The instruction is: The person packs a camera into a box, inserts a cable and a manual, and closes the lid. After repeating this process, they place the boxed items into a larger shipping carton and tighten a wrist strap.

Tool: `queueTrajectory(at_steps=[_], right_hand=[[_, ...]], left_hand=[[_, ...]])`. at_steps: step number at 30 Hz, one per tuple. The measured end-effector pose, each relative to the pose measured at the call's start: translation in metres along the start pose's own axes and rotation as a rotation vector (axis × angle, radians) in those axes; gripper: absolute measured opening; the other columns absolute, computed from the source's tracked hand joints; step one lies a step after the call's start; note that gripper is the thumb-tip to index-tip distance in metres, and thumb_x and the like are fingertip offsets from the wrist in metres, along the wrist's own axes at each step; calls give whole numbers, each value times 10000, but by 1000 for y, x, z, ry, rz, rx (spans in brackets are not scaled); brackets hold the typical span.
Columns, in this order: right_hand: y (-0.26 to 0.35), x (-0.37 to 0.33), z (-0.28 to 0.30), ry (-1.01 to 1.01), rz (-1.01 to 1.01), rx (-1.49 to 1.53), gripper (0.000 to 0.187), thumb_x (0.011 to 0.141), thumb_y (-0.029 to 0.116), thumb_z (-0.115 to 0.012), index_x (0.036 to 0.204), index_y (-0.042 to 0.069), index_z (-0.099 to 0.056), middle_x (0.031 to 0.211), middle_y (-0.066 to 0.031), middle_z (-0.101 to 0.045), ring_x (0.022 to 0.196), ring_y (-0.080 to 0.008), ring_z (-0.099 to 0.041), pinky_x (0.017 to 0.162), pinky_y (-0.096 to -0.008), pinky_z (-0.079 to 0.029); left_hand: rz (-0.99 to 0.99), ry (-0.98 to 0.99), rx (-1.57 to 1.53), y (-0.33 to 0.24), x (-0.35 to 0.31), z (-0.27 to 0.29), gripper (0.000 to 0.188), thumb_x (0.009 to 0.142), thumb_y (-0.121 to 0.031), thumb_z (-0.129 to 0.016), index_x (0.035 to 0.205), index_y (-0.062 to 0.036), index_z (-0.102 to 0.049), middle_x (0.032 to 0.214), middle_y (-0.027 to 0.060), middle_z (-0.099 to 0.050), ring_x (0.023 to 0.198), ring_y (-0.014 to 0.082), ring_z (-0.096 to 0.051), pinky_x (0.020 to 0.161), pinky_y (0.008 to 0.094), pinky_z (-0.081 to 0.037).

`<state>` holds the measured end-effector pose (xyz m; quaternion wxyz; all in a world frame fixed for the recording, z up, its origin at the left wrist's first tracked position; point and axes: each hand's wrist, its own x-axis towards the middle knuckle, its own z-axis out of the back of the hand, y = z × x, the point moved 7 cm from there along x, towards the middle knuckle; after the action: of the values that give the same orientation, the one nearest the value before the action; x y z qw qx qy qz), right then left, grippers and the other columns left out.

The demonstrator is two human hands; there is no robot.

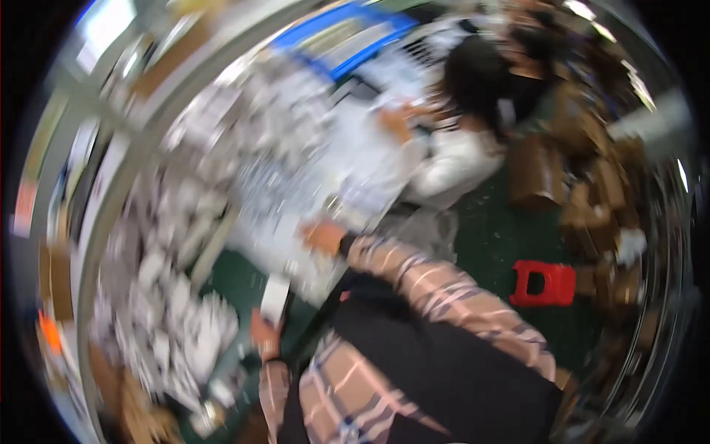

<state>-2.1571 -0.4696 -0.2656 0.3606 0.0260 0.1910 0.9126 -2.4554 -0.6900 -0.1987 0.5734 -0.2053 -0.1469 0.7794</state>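
Observation:
Low on the left, over the green floor, my left hand (266,333) grips a small white box (276,294) by its near end. The box stands up from the fingers, with a pale broad face and a darker side. My right hand (323,237) reaches across my body to the near part of a white-topped table (285,251). Its fingers are smeared by motion, and I cannot tell whether they hold anything. Many small clear or silvery pieces (270,189), too blurred to name, lie on the table beyond this hand.
White packets or boxes heap up on the table's far left (259,111), with another white pile (170,318) lower left. A blue tray (344,37) sits at the far end. A co-worker (458,159) in white works at right. A red stool (543,283) and cardboard boxes (536,170) stand right.

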Motion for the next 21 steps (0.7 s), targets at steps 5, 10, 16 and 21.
queueTrajectory(at_steps=[5, 10, 16, 21], right_hand=[[50, 6, 64, 50, 240, -204, 488, 801, 114, -713, 1272, 205, -626, 1333, -59, -602, 1419, -292, -475, 945, -524, -527], [80, -10, 103, 13, 142, 160, 669, 699, 126, -810, 1334, 136, -601, 1306, -101, -610, 1269, -354, -519, 1014, -460, -503], [117, -8, 103, 76, 236, 318, 669, 712, 131, -819, 1343, 109, -600, 1270, -118, -622, 1164, -375, -536, 1021, -455, -487], [149, -6, 91, 166, 411, 264, 788, 696, 208, -874, 1411, 79, -567, 1236, -146, -654, 1108, -378, -573, 1001, -438, -485]], left_hand=[[236, 117, -84, 13, -1, 14, 758, 659, -406, -949, 1246, -112, -569, 1104, 149, -740, 1053, 394, -697, 899, 527, -533], [158, 50, -42, -14, -13, 41, 738, 661, -389, -951, 1224, -109, -566, 1082, 151, -736, 1010, 386, -694, 902, 506, -524], [53, 121, -170, -28, -14, 36, 738, 664, -382, -953, 1225, -109, -559, 1095, 155, -732, 1026, 385, -680, 906, 460, -531], [-99, 236, -113, -33, -9, 25, 783, 671, -415, -947, 1304, -106, -604, 1116, 137, -729, 1063, 357, -681, 950, 420, -521]])
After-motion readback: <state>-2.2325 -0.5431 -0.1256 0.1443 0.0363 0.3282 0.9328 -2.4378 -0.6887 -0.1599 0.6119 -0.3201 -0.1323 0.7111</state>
